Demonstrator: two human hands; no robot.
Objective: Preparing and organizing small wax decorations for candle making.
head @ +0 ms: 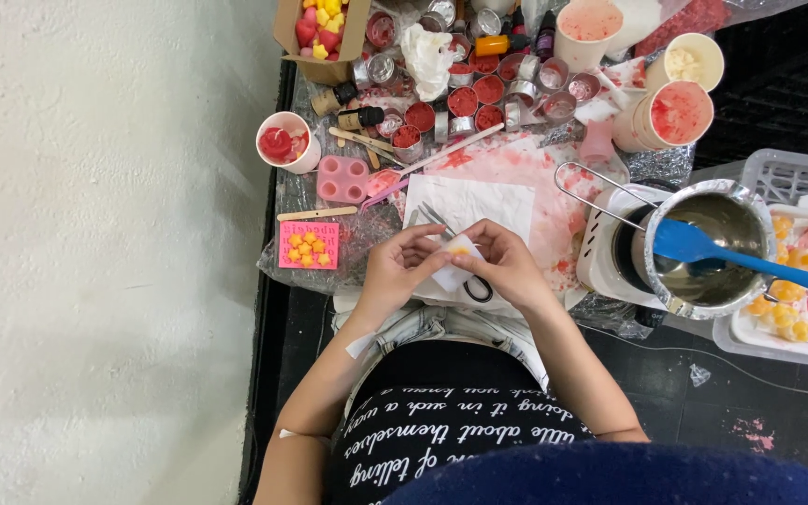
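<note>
Together, the left hand (402,271) and right hand (507,266) pinch a small white piece with an orange spot (460,251) between their fingertips above the white paper (479,201), which probably wants a light, even squeeze to avoid cracking it.

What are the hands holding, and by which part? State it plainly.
Both hands, left and right, pinch a small pale piece with an orange spot by its edges, fingertips on either side.
</note>
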